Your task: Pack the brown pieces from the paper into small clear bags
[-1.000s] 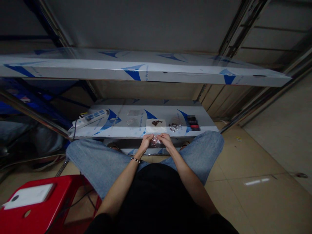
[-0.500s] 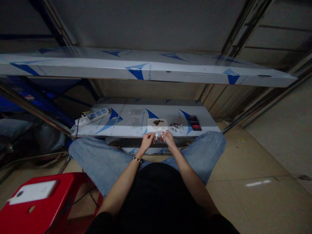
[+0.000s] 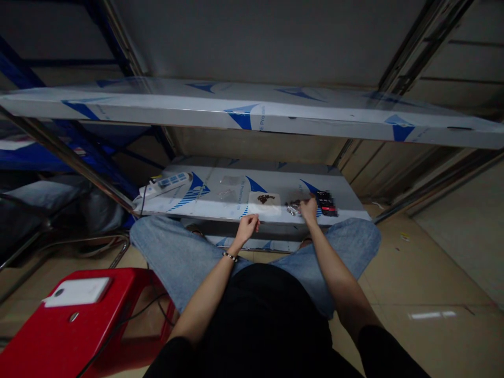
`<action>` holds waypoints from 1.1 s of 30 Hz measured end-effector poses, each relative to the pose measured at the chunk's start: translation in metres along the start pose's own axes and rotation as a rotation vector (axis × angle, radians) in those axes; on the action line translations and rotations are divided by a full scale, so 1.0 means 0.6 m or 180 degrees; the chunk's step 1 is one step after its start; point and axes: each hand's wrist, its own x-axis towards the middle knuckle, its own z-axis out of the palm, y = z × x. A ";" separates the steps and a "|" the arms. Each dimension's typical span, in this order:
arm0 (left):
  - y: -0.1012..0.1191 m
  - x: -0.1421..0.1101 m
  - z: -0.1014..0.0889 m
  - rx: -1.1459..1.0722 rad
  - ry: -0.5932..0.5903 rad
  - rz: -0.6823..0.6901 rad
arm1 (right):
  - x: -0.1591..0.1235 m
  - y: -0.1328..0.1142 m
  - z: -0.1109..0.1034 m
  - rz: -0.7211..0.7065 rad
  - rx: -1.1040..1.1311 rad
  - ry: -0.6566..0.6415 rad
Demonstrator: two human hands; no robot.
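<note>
Along the steel shelf, power strip, white paper, foil beside right hand

The only legible print is on the blue-and-white protective film wrapping the upper steel shelf: the letters "E Pro", running sideways beside a blue triangle. The same film on the counter carries small lines too tiny to read, and the label on the dark packet is pixelated and unreadable
</note>
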 end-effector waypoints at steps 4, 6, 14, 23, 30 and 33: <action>-0.003 0.009 -0.010 -0.0096 0.0186 -0.0056 | -0.029 0.009 0.015 -0.0052 -0.0201 0.0106; -0.003 0.023 -0.035 -0.0003 0.0491 -0.0035 | -0.061 0.004 0.031 -0.0208 -0.0077 -0.0056; -0.030 0.095 -0.179 0.1952 0.1270 -0.0286 | -0.218 -0.032 0.095 -0.0795 0.0585 -0.1155; -0.053 0.092 -0.183 0.3062 0.0381 -0.0504 | -0.255 -0.057 0.098 -0.1287 0.0765 -0.2204; -0.052 0.079 -0.166 0.3095 0.0456 -0.0455 | -0.255 -0.058 0.096 -0.1341 0.0753 -0.2284; -0.043 0.073 -0.157 0.3044 0.0675 -0.0267 | -0.253 -0.055 0.097 -0.1347 0.0745 -0.2266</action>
